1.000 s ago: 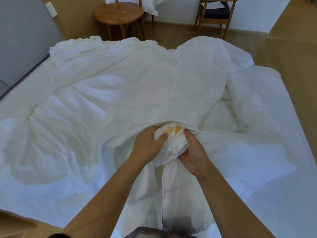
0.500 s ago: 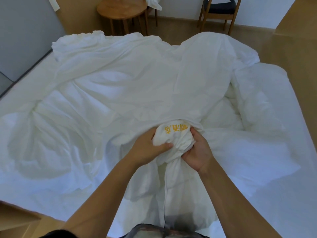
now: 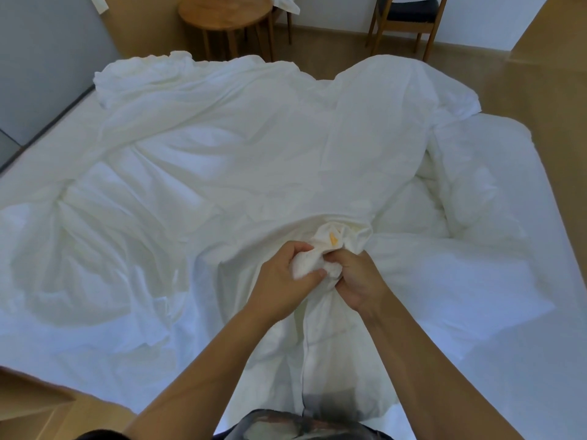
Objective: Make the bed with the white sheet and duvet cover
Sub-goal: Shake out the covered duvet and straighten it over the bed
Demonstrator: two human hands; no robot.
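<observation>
Folds [image 3: 355,231] hide orange print [image 3: 332,240] (illegible) where left hand [image 3: 282,282] and right hand [image 3: 360,281] clutch duvet cover [image 3: 222,154].

We have a single view, from a wide-angle camera worn on the head. It looks forward and steeply down from the near edge of the bed [image 3: 508,392], facing along it to the far end, where a round wooden table [image 3: 222,14] and a chair [image 3: 409,17] cross the top of the frame. Both forearms rise from the bottom edge. The left hand [image 3: 279,287] and right hand [image 3: 359,281] meet on the duvet cover [image 3: 254,154] close below us, just under centre.
</observation>
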